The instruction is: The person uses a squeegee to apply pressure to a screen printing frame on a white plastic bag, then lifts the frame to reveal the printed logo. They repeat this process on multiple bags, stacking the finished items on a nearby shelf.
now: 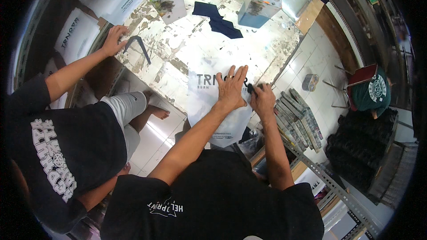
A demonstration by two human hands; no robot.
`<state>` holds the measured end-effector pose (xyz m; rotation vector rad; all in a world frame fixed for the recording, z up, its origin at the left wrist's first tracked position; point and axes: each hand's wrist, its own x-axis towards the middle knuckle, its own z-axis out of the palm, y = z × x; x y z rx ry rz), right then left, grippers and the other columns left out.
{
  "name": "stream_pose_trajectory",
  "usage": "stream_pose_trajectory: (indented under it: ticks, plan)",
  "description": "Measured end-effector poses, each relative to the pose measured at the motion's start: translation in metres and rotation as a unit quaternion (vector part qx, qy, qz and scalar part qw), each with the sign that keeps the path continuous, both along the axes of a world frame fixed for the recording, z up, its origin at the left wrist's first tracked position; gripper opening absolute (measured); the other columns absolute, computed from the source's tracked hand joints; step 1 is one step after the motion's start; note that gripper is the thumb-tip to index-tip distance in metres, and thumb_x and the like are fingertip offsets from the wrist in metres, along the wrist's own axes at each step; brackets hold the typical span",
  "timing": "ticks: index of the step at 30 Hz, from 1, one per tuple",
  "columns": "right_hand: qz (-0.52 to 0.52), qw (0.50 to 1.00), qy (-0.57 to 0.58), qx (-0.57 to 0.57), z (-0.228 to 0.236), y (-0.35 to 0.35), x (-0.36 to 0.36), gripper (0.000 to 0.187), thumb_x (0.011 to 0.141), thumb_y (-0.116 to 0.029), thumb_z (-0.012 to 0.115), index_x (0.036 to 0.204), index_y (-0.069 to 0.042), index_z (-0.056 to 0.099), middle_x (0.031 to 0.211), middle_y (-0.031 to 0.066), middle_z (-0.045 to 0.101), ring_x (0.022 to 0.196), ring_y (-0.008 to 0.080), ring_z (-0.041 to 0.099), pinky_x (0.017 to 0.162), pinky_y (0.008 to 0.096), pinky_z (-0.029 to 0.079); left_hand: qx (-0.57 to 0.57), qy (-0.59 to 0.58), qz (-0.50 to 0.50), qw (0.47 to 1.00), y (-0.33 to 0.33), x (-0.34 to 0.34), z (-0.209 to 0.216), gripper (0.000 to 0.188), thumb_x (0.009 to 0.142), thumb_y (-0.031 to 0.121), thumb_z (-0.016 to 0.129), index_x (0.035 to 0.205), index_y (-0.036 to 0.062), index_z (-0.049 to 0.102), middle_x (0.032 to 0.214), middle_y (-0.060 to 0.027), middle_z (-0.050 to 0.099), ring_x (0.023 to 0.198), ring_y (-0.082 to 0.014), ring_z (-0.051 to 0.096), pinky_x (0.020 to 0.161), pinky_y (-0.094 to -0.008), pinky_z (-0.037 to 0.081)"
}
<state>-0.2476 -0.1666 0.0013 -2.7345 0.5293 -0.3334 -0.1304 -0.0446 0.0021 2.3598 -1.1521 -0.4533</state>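
Note:
A white plastic bag (202, 102) with dark print lies on the worn worktable, its near end hanging over the table's edge. My left hand (231, 90) presses flat on the bag with its fingers spread, partly covering the print. Beside it, at the bag's right edge, my right hand (263, 100) pinches a small dark cloth (250, 88). Farther up the table lies a folded dark blue cloth (216, 19), apart from both hands.
Two plastic jugs, one cloudy (171, 6) and one with blue liquid (259, 11), stand at the back. A co-worker's hand (116, 40) rests at the left edge near a dark bent strip (144, 50). Stacked frames (298, 118) lie right; another person (373, 91) sits beyond.

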Motion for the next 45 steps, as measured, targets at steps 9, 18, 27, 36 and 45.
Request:
stream_pose_trajectory:
  ticks: [9, 18, 27, 36, 45]
  plan:
    - [-0.019, 0.999, 0.027, -0.026, -0.003, -0.013, 0.014, 0.028, 0.073, -0.004, 0.067, 0.100, -0.004, 0.074, 0.088, 0.0162, 0.061, 0.086, 0.0348, 0.059, 0.072, 0.0458, 0.051, -0.004, 0.018, 0.003, 1.000, 0.000, -0.003, 0.004, 0.124, 0.049, 0.022, 0.086, 0.157, 0.0107, 0.026, 0.154, -0.0057, 0.042, 0.144, -0.0299, 0.034, 0.103, -0.0617, 0.022]
    - [-0.025, 0.999, 0.008, -0.048, 0.002, -0.016, 0.026, 0.029, 0.072, -0.004, 0.068, 0.101, -0.005, 0.075, 0.089, 0.0161, 0.062, 0.089, 0.0339, 0.060, 0.071, 0.0443, 0.053, -0.003, 0.024, 0.002, 1.000, 0.000, -0.003, 0.002, 0.131, 0.047, 0.028, 0.090, 0.158, 0.0119, 0.023, 0.155, -0.0056, 0.040, 0.146, -0.0296, 0.033, 0.105, -0.0622, 0.022]
    - [-0.018, 0.999, -0.003, -0.037, -0.002, -0.025, 0.039, 0.027, 0.074, -0.006, 0.068, 0.100, -0.006, 0.075, 0.089, 0.0158, 0.061, 0.088, 0.0355, 0.060, 0.071, 0.0458, 0.052, 0.012, 0.029, -0.001, 0.999, -0.002, -0.003, 0.004, 0.139, 0.042, 0.035, 0.096, 0.158, 0.0126, 0.024, 0.157, -0.0046, 0.039, 0.146, -0.0303, 0.034, 0.105, -0.0641, 0.023]
    - [-0.042, 0.996, 0.075, -0.005, 0.004, -0.004, -0.042, 0.031, 0.074, -0.010, 0.072, 0.105, -0.008, 0.075, 0.092, 0.0168, 0.063, 0.091, 0.0363, 0.062, 0.074, 0.0469, 0.052, 0.016, 0.039, -0.007, 0.999, 0.001, 0.001, 0.005, 0.140, 0.043, 0.039, 0.097, 0.159, 0.0111, 0.022, 0.158, -0.0050, 0.038, 0.146, -0.0307, 0.032, 0.105, -0.0621, 0.021]
    - [-0.091, 0.996, -0.009, -0.007, 0.017, -0.004, -0.015, 0.031, 0.076, -0.009, 0.073, 0.107, -0.010, 0.073, 0.088, 0.0155, 0.062, 0.085, 0.0346, 0.061, 0.071, 0.0447, 0.051, -0.037, 0.061, 0.002, 0.997, 0.002, 0.002, -0.001, 0.131, 0.052, 0.036, 0.095, 0.159, 0.0116, 0.023, 0.157, -0.0096, 0.039, 0.146, -0.0320, 0.031, 0.106, -0.0594, 0.019]
